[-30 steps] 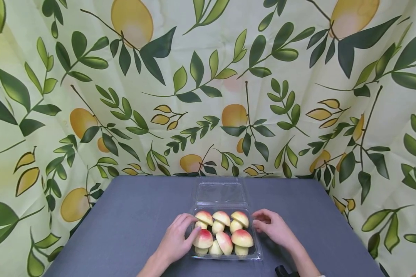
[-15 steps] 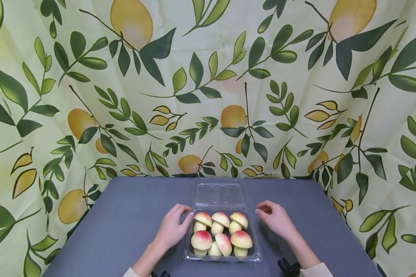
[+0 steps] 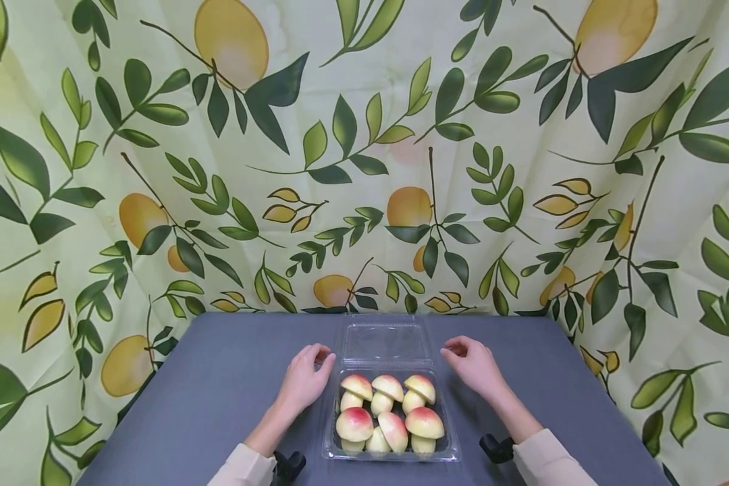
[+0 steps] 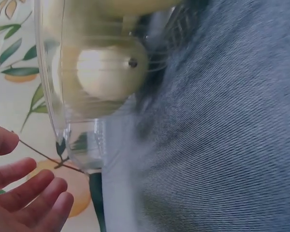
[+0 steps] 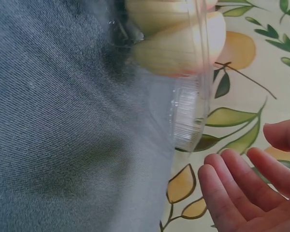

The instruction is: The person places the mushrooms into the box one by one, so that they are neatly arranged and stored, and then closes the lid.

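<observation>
A clear plastic clamshell box [image 3: 452, 453] lies on the table with its lid [image 3: 384, 341] folded back flat behind it. Two rows of mushroom-shaped pieces fill the box, pale yellow with red-blushed caps; one front piece [image 3: 424, 424] stands upright, while the front middle cap [image 3: 393, 432] leans sideways. My left hand [image 3: 306, 378] hovers left of the box, close to the hinge, fingers loosely bent and holding nothing. On the other side my right hand [image 3: 474, 368] mirrors it, also bare. In the wrist views the fingers of the left hand [image 4: 34, 193] and right hand [image 5: 251, 188] are spread apart from the box wall.
The grey cloth-covered table [image 3: 237, 358] runs back to a hanging fabric [image 3: 364, 162] printed with leaves and fruit, which also closes in both sides. A black wrist mount [image 3: 288, 466] sits on the left wrist, another [image 3: 496, 448] on the right.
My left hand has drawn away from the box's left side and moved back toward the lid. The right hand has also moved farther back. The box has shifted slightly at its front left.
</observation>
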The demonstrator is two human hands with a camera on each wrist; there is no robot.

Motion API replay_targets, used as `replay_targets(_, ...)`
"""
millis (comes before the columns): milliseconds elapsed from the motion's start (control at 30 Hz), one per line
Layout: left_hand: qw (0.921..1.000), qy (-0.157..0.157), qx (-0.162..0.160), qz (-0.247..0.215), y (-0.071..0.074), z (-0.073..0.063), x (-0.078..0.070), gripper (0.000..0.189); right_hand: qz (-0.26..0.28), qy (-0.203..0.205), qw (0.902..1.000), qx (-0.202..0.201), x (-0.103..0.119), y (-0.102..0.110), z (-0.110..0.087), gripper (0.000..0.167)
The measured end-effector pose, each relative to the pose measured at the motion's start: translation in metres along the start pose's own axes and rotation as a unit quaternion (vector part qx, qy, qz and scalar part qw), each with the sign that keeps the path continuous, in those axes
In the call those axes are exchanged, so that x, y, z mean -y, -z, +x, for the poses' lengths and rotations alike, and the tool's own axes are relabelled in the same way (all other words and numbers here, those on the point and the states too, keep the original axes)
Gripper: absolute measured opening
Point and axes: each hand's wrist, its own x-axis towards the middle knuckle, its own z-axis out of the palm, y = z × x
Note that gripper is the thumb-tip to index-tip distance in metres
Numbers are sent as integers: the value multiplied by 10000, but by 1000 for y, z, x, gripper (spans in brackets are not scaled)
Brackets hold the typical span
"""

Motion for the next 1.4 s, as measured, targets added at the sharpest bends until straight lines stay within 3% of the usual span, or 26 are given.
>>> replay_targets(500, 9972, 603, 400, -211, -21, 24, 15, 21, -1, -232, 9996, 178, -19, -26, 25, 38)
replay_targets(800, 9888, 1178, 608, -679, -33, 30, 24, 21, 141, -500, 9983, 261, -24, -36, 29, 39)
replay_targets(1400, 9819, 1250, 592, -1296, -37, 33, 25, 18, 879, -664, 9936, 236, -26, -42, 30, 33)
